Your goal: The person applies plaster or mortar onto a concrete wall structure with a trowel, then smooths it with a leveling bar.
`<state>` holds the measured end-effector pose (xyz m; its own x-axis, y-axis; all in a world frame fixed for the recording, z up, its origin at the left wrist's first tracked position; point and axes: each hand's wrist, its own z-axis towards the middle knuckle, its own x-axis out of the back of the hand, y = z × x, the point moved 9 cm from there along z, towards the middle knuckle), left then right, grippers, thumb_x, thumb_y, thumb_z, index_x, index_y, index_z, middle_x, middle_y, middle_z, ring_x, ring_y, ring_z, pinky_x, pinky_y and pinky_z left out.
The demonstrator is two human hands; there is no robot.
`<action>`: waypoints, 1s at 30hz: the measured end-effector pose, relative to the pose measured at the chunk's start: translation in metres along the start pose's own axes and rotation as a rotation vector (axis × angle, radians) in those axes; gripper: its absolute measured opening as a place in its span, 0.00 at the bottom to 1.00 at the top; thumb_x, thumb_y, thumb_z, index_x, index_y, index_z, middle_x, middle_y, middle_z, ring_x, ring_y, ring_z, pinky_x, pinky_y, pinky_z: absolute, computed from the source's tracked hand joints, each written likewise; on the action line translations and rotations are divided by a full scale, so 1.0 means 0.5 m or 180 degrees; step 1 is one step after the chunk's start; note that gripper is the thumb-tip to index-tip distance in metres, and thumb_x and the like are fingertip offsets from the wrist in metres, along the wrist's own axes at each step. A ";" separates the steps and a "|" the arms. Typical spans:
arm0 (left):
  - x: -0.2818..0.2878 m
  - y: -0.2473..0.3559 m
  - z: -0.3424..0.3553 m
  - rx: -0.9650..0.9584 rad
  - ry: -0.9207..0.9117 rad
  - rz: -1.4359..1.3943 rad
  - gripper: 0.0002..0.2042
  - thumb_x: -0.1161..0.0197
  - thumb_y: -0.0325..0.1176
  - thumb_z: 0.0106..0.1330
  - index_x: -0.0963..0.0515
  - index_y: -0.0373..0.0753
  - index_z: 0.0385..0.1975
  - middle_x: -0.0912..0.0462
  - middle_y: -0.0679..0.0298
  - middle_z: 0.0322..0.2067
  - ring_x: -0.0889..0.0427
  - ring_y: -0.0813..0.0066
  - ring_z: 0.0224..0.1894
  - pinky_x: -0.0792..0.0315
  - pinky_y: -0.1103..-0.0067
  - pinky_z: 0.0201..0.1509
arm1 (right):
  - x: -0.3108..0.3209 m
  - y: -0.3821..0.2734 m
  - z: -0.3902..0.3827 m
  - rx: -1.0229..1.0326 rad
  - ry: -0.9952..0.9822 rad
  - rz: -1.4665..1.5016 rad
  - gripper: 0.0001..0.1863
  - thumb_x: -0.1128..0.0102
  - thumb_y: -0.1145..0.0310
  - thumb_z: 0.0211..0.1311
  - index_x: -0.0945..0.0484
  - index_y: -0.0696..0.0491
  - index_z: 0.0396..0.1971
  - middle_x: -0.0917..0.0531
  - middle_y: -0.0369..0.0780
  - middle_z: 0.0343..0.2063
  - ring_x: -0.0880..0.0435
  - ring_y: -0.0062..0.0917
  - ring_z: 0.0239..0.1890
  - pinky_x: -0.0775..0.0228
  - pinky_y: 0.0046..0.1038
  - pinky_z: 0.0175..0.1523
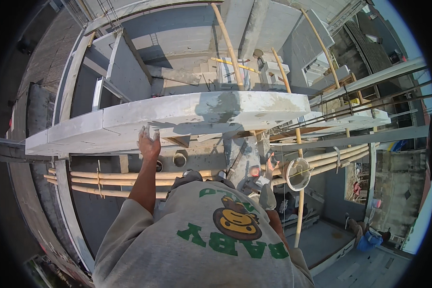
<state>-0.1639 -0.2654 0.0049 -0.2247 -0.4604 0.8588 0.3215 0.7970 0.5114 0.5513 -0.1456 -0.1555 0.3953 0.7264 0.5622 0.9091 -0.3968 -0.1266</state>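
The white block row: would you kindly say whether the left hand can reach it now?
Most likely yes: the left hand is raised, open, at the near face of the block row, with nothing visible between them.

Forward travel of your left hand is blocked by the pale block wall. Route sideways along its near face or over its top edge. Between you and the wall, horizontal bamboo poles bar the lower path. On your right, a pale bucket and a lone bamboo pole obstruct lateral reach. Clearance around your right forearm appears tight, though partly hidden.
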 end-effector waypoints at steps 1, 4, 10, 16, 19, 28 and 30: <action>0.029 -0.009 0.029 -0.0113 0.0156 0.0034 0.27 0.43 0.43 0.61 0.37 0.45 0.61 0.40 0.58 0.63 0.45 0.62 0.66 0.56 0.50 0.66 | -0.006 -0.007 -0.028 -0.0046 -0.0012 -0.0019 0.24 0.36 0.56 0.44 0.21 0.61 0.35 0.18 0.53 0.34 0.19 0.39 0.43 0.30 0.34 0.48; 0.081 -0.053 0.108 -0.0191 0.0319 0.0516 0.27 0.44 0.45 0.61 0.37 0.47 0.61 0.40 0.61 0.63 0.46 0.62 0.67 0.56 0.50 0.65 | -0.026 -0.037 -0.091 -0.0109 -0.0030 -0.0108 0.23 0.36 0.56 0.44 0.21 0.61 0.35 0.18 0.53 0.34 0.19 0.39 0.43 0.30 0.34 0.48; 0.076 -0.130 0.157 -0.0263 0.0126 0.0971 0.27 0.47 0.47 0.63 0.39 0.49 0.63 0.42 0.63 0.65 0.48 0.62 0.68 0.57 0.47 0.65 | -0.078 -0.084 -0.165 -0.0157 -0.0037 -0.0193 0.23 0.37 0.57 0.45 0.20 0.61 0.35 0.18 0.53 0.34 0.19 0.40 0.43 0.30 0.34 0.47; 0.058 -0.144 0.147 -0.0252 0.0177 0.0982 0.31 0.44 0.44 0.61 0.45 0.53 0.65 0.48 0.67 0.67 0.52 0.66 0.69 0.57 0.48 0.65 | -0.126 -0.133 -0.206 -0.0144 -0.0040 -0.0194 0.22 0.37 0.58 0.45 0.21 0.61 0.35 0.18 0.53 0.33 0.19 0.39 0.42 0.30 0.34 0.46; 0.062 -0.146 0.148 -0.0244 0.0119 0.0942 0.32 0.43 0.42 0.61 0.46 0.54 0.65 0.50 0.69 0.68 0.52 0.67 0.69 0.57 0.49 0.66 | -0.143 -0.145 -0.218 -0.0104 -0.0031 -0.0223 0.22 0.37 0.58 0.45 0.21 0.62 0.34 0.18 0.53 0.33 0.19 0.38 0.41 0.30 0.34 0.46; 0.066 -0.159 0.143 -0.0346 -0.0060 0.0755 0.34 0.42 0.39 0.60 0.50 0.57 0.67 0.53 0.70 0.68 0.54 0.67 0.70 0.57 0.50 0.67 | -0.181 -0.134 -0.243 -0.0043 -0.0069 -0.0364 0.21 0.37 0.58 0.45 0.21 0.62 0.34 0.18 0.52 0.32 0.18 0.37 0.38 0.30 0.34 0.43; 0.067 -0.168 0.142 -0.0353 -0.0113 0.0716 0.35 0.42 0.38 0.60 0.51 0.58 0.67 0.53 0.70 0.68 0.55 0.67 0.70 0.58 0.50 0.67 | -0.188 -0.139 -0.242 -0.0001 -0.0093 -0.0412 0.21 0.38 0.59 0.45 0.21 0.62 0.34 0.18 0.52 0.31 0.18 0.37 0.37 0.29 0.34 0.43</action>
<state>-0.2635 -0.3201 -0.0113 -0.1675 -0.2608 0.9507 0.4655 0.8292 0.3095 0.4350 -0.2543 -0.1009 0.2783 0.7875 0.5499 0.9527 -0.2989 -0.0541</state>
